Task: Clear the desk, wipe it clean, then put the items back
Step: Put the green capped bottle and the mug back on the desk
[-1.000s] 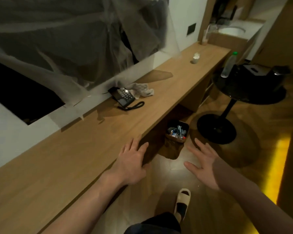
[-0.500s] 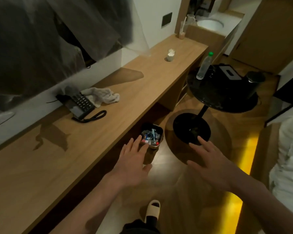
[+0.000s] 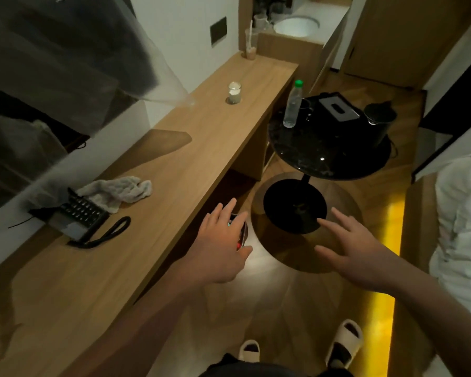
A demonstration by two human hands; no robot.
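So the long wooden desk (image 3: 207,148) runs along the wall on the left side and it's mostly bare. What's on it sits toward the wall edge: a corded phone (image 3: 79,220) with its coiled cable trailing toward the front, a crumpled grey cloth (image 3: 120,193) touching the phone's far side, and well apart from those, a small glass jar (image 3: 234,93) with something white in it. At the far corner there's a clear cup (image 3: 250,46) with a straw or stick in it.

My guess is the cloth is lying there because it's the wiping rag, and the round black side table (image 3: 335,156) is serving as the parking spot: a water bottle with a green cap (image 3: 292,106), a black tissue box (image 3: 337,107) and a dark kettle-looking thing (image 3: 378,119) all stand on it, off the desk. So it looks like the put-things-back stage is coming, but I can't be sure.

Both hands are out in front, palms down, over the floor and not touching anything. The left hand (image 3: 223,248) hovers just past the desk's front edge, fingers straight and slightly spread, covering most of a small bin (image 3: 242,235) on the floor. The right hand (image 3: 351,251) has its fingers spread wider, reaching toward the side table's base (image 3: 294,205). Nothing is held in either one.
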